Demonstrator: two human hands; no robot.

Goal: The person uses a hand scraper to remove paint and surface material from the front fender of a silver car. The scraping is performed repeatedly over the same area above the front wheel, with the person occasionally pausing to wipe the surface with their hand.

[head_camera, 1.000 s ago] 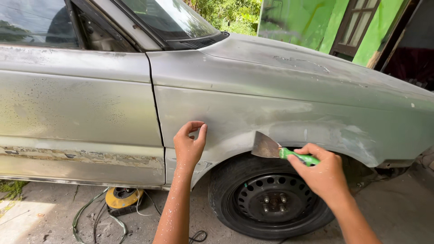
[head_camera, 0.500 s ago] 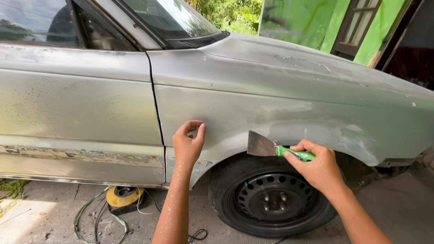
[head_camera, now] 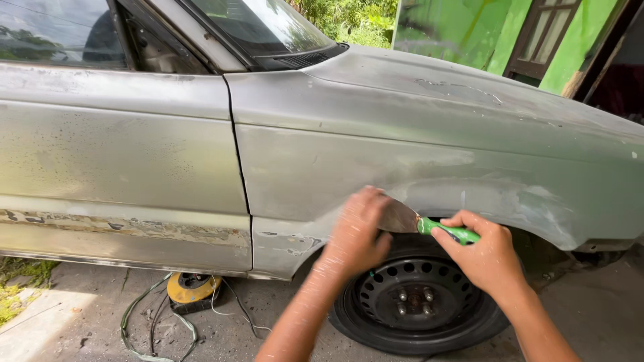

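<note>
We see our right hand [head_camera: 493, 258] gripping a green-handled metal putty knife [head_camera: 419, 221] against the sanded grey car fender [head_camera: 416, 167], left hand [head_camera: 359, 234] (blurred) open beside the blade, above the black steel wheel [head_camera: 416, 302]

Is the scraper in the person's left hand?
No, the right hand grips the scraper by its green handle.

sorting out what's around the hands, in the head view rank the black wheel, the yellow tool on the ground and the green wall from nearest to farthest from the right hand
1. The black wheel, just below and left of the right hand.
2. The green wall, up behind the car, beyond the bonnet.
3. The yellow tool, far to the left on the ground under the door, among loose cables.
</note>
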